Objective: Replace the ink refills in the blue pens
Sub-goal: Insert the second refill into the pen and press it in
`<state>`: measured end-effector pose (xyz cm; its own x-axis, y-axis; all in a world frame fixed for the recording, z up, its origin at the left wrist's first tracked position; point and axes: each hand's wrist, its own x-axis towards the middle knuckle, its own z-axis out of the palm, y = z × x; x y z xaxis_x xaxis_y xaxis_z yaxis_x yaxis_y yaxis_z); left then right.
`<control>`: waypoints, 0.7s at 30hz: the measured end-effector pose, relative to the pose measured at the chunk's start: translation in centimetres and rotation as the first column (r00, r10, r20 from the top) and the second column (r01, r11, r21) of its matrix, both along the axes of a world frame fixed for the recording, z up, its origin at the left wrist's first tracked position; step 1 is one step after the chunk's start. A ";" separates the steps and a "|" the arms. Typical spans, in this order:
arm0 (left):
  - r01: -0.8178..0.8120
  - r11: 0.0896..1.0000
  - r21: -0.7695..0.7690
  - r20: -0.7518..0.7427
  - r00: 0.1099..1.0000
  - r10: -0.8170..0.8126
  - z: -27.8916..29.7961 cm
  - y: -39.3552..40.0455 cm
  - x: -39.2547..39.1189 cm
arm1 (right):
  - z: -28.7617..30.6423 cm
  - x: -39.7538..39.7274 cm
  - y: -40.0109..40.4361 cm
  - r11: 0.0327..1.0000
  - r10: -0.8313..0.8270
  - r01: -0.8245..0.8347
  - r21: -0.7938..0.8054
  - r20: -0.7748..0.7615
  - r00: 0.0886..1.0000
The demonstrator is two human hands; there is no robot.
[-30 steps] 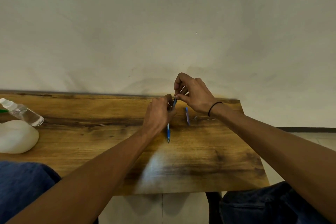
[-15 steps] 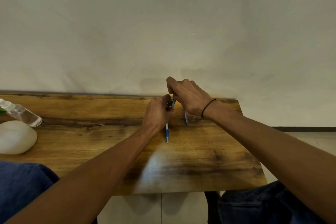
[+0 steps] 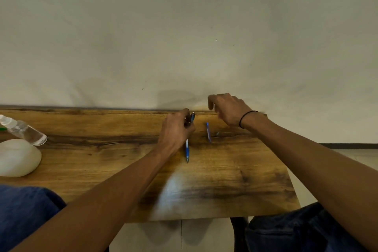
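Note:
My left hand (image 3: 175, 130) grips a blue pen (image 3: 187, 150) near the table's far edge; the pen's tip points toward me and its blue top end pokes out above my fingers. My right hand (image 3: 229, 111) hovers to the right of it, fingers loosely curled and blurred, apart from the pen, and I see nothing in it. A second blue pen part (image 3: 208, 131) lies on the wooden table (image 3: 225, 180) between my hands, with a small thin piece (image 3: 217, 134) just right of it.
A clear plastic bottle (image 3: 22, 129) lies at the table's left edge beside a white rounded object (image 3: 17, 157). The wall stands directly behind the table. My knees in blue jeans sit below the near edge.
My right hand has let go of the pen's top end and moved right and up. My left hand still grips the pen in the same spot.

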<state>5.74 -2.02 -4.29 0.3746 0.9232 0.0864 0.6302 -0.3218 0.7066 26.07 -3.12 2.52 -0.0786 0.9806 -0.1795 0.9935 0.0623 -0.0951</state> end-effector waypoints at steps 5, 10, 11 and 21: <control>0.010 1.000 0.021 0.003 1.000 -0.010 0.0 -0.1 0.1 | -2.8 1.6 -1.3 0.966 -0.008 0.038 -0.258 0.117 0.993; 0.006 1.000 0.006 0.012 1.000 -0.006 -0.1 0.0 0.1 | -4.8 1.5 -1.6 0.963 -0.001 0.028 -0.267 0.100 0.995; 0.004 1.000 0.001 0.011 1.000 -0.004 -0.1 0.0 0.1 | -5.1 1.4 -1.7 0.965 -0.004 0.028 -0.260 0.091 0.996; 0.013 1.000 0.006 0.012 1.000 -0.013 -0.1 0.2 0.1 | -5.4 0.3 -2.6 0.990 0.029 -0.020 -0.136 0.068 0.997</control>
